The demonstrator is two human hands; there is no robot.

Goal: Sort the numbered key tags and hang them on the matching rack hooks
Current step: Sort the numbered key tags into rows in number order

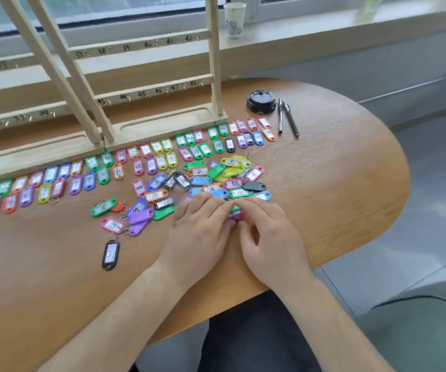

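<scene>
Both hands meet over the wooden table (55, 277) — left hand (200, 232) and right hand (271, 237) pinching a purple key tag (234, 216) between them — with the loose heap of tags (211, 181) just beyond the grip, sorted rows (82, 175) farther left, and the rack (214, 63) behind.

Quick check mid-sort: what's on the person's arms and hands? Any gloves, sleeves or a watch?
Nothing worn shows on them. The left hand and right hand have no gloves, rings or tape in view. The left forearm and right forearm run bare to the frame edge, with no sleeve, cuff, watch or wristband. Dark clothing covers the lap.
</scene>
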